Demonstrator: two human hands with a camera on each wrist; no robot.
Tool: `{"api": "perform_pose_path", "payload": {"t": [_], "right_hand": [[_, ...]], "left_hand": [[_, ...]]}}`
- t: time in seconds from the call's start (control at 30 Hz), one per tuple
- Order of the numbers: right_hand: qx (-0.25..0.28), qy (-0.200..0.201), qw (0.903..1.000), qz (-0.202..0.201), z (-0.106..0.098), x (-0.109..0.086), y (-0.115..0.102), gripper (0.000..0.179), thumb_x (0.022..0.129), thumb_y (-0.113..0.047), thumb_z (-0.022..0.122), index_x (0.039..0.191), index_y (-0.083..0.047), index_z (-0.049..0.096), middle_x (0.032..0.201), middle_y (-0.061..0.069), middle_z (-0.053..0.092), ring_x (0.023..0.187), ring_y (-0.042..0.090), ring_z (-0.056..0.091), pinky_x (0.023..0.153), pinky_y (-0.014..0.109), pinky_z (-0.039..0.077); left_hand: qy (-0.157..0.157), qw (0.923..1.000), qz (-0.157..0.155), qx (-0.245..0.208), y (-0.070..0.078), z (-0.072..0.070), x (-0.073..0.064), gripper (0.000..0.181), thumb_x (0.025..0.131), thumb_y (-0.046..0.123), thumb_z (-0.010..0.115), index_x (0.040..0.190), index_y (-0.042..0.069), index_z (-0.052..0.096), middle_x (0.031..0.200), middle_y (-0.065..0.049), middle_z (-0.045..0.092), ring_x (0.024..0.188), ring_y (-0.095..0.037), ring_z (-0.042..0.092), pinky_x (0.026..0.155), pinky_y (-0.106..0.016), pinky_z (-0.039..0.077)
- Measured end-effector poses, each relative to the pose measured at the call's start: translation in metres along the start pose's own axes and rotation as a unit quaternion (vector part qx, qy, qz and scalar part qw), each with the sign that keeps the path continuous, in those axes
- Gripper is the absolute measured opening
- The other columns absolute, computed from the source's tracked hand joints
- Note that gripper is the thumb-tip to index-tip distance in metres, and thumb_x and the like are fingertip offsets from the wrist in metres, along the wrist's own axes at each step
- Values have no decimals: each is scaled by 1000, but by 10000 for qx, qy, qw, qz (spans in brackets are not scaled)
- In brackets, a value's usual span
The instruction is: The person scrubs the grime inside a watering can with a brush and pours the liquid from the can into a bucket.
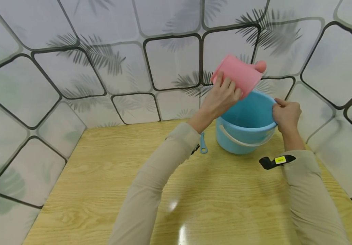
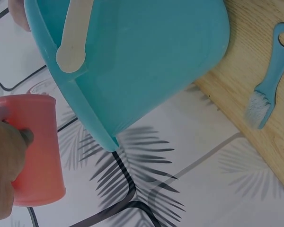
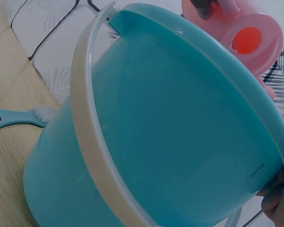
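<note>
My left hand (image 1: 222,95) grips a pink watering can (image 1: 238,73), holding it tilted above the back left rim of a light blue bucket (image 1: 238,148). The can's round-headed spout (image 1: 260,66) points to the right, and the right wrist view shows a round hole in its top (image 3: 246,40). On the bucket's right side, my right hand (image 1: 287,114) pinches the rim, thumb on top. The bucket's white carrying handle (image 1: 240,141) hangs down its front. Its inside wall (image 3: 180,118) is bare where it shows.
A blue brush (image 2: 277,71) with white bristles lies on the wooden table (image 1: 102,177) left of the bucket, partly hidden by my left arm in the head view. Patterned wall covering (image 1: 172,63) closes off the back and both sides. The bucket stands near the back right corner.
</note>
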State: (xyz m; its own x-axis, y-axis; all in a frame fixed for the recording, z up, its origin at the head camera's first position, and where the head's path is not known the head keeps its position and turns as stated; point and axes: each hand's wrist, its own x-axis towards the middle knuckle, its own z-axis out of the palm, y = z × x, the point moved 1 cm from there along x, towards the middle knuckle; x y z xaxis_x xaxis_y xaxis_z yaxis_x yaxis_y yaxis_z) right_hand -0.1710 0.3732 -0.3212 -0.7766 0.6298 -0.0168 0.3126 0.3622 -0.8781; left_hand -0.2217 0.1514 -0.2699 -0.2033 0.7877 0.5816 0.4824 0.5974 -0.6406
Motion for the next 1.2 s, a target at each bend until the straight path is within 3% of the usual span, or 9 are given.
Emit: {"api": "perform_pose_path", "payload": {"t": [0.6, 0.87, 1.03, 1.2], "right_hand": [[22, 11, 10000, 32, 1, 1, 0, 47, 96, -15, 43, 142, -9, 50, 143, 14, 53, 129, 25, 51, 100, 35, 49], [-36, 75, 10000, 23, 1, 1, 1, 46, 96, -16, 43, 141, -11, 52, 139, 14, 56, 127, 23, 53, 95, 27, 51], [-41, 91, 10000, -3, 1, 2, 1, 46, 96, -17, 43, 141, -10, 52, 140, 14, 56, 127, 25, 54, 98, 32, 50], [-10, 102, 9999, -25, 2, 2, 1, 46, 96, -16, 43, 141, -9, 52, 139, 15, 55, 126, 26, 54, 101, 38, 49]], "left_hand": [[-227, 9991, 304, 173, 2, -4, 3, 48, 98, -4, 19, 82, 17, 60, 90, -7, 66, 95, -26, 60, 108, -52, 40], [-103, 9988, 419, 241, 10, -3, 2, 48, 97, -6, 21, 80, 19, 58, 86, -4, 65, 92, -24, 60, 108, -52, 39], [-8, 9970, 616, 461, 14, -1, 0, 48, 98, -7, 21, 79, 20, 56, 84, -1, 63, 89, -21, 58, 107, -51, 41], [-105, 9938, 929, 609, 19, 2, -6, 49, 97, -9, 19, 80, 19, 55, 84, 0, 62, 87, -20, 56, 107, -50, 42]]}}
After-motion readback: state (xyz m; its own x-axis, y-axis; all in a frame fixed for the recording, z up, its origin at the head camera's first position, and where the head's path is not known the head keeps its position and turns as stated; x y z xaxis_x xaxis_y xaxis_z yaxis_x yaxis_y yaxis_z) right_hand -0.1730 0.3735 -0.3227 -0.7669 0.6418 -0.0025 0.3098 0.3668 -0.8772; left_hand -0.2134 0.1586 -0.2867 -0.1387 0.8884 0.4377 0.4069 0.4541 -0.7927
